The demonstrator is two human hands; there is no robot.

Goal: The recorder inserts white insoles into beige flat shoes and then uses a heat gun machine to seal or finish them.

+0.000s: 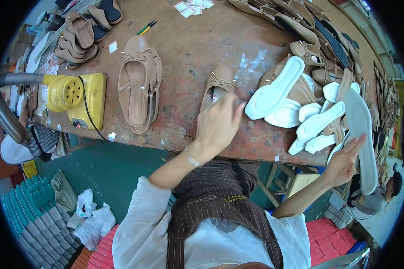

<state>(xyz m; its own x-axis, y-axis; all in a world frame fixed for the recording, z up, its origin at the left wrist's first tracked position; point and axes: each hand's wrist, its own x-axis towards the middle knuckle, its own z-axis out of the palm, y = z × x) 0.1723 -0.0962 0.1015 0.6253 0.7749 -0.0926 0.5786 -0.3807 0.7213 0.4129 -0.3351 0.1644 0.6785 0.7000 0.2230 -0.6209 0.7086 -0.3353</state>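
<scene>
My left hand (217, 125) is closed over the heel end of a tan bow-trimmed flat shoe (221, 77), its fingertips partly hidden. A small printed label shows inside that shoe, whose toe points away from me. At the right, my right hand (343, 162) grips a long white insole (364, 139) by its edge, raised off the pile. Close by lies a heap of white insoles (321, 121), with one large insole (276, 89) on top at its left. Left of my left hand, a pair of tan slingback flats (133, 85) stands on the worn table (175, 121).
A yellow machine (78, 98) with a black cord and grey hose occupies the table's left. More shoes (78, 38) sit at the far left, and a heap of tan shoes (318, 40) at the far right. Pens (147, 28) and paper labels (191, 8) lie farther back. A person (377, 197) is at the right.
</scene>
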